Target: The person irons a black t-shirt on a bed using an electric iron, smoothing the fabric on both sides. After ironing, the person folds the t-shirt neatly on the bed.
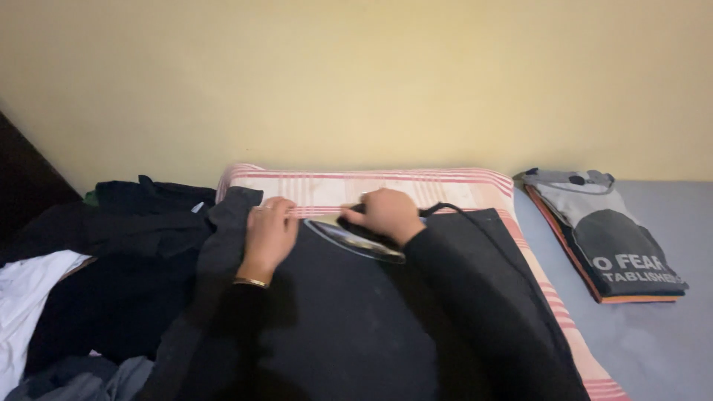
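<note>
The iron (pixel 356 236) lies flat on a black garment (pixel 356 319), near the garment's upper edge, w/ its shiny soleplate rim showing toward the camera and its body mostly hidden under the hand. The right hand (pixel 388 214) sits on top of the iron, fingers closed around the handle, knuckles up; the sleeve of this arm is black and runs down to the lower right. A black cord (pixel 453 208) leaves the iron at the right side of the hand and lies over the garment. Just beside the iron, on the left, the left hand (pixel 269 234) lies flat on the cloth, palm down, fingers straight and together, holding nothing, only pressing; a thin gold bangle (pixel 251 282) is at the wrist. The garment is spread over a pad w/ pink and cream stripes (pixel 416 184), which shows at the top edge and along the right side. The pad rests on a grey bed sheet (pixel 668 334). On the right, well apart from the hands, is a stack of folded clothes (pixel 609 238), grey and black on top w/ white print. On the left is a loose heap of dark clothes (pixel 126 245) w/ some white cloth (pixel 30 297) at the edge. Behind is a plain yellow wall (pixel 371 74).
</note>
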